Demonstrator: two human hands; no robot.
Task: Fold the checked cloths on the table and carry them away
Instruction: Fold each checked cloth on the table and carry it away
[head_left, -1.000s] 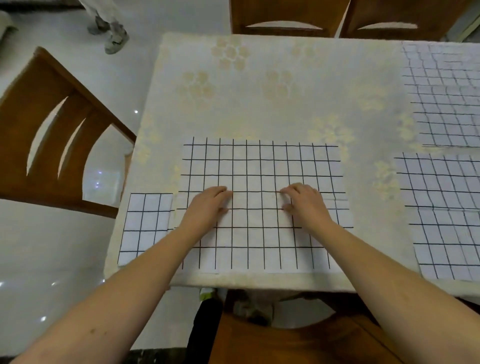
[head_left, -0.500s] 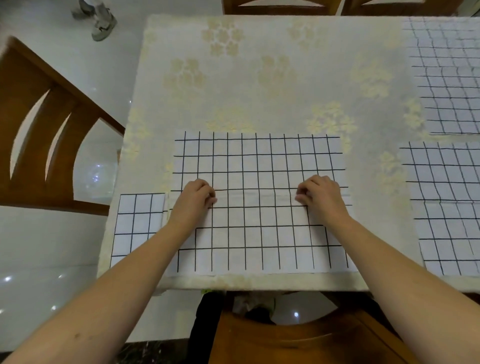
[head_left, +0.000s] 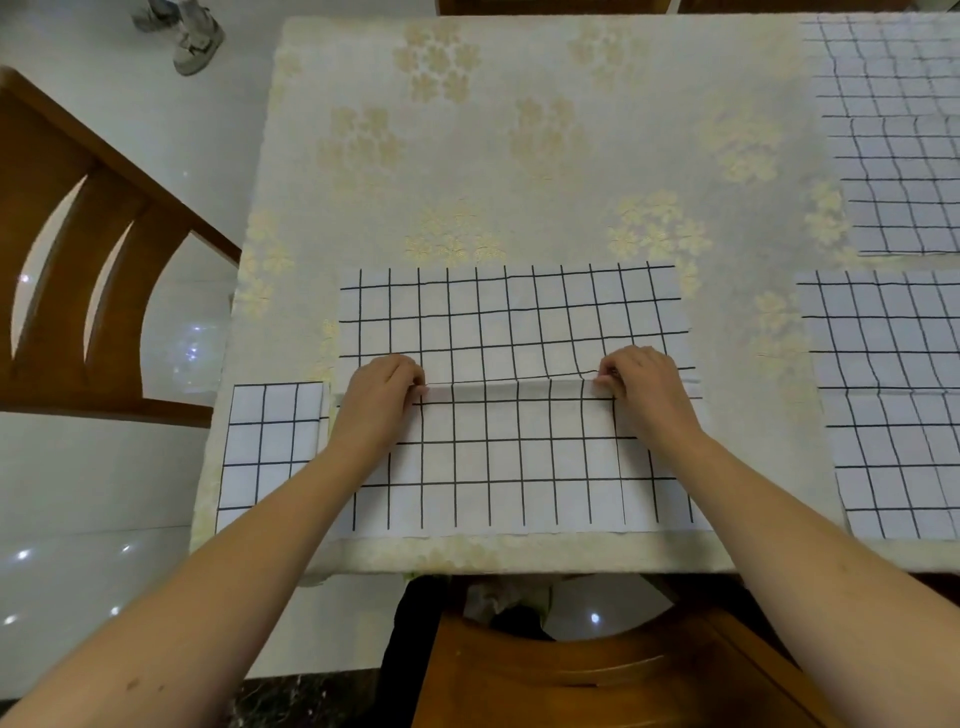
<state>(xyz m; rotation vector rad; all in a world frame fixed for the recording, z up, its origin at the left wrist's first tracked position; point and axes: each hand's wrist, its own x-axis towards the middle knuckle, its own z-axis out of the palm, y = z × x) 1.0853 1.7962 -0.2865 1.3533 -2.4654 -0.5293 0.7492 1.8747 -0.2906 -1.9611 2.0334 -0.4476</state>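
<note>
A white cloth with a black check (head_left: 514, 322) lies spread on the table's near edge in front of me. Across its middle runs a raised fold line. My left hand (head_left: 376, 397) pinches that fold at its left end, fingers curled. At the fold's right end my right hand (head_left: 641, 387) pinches it the same way. A small folded checked cloth (head_left: 270, 447) lies at the table's near left corner. Two more checked cloths lie at the right: one spread at the near right (head_left: 893, 395), one at the far right (head_left: 898, 135).
The table (head_left: 519, 156) wears a pale cloth with gold flowers. A wooden chair (head_left: 78, 270) stands at the left, another (head_left: 571, 670) sits below me at the near edge. A person's shoe (head_left: 195, 41) is on the white floor at the top left.
Both hands slid apart along the cloth's middle, from near its centre to its left and right parts. They now pinch up a fold line that has lifted slightly.
</note>
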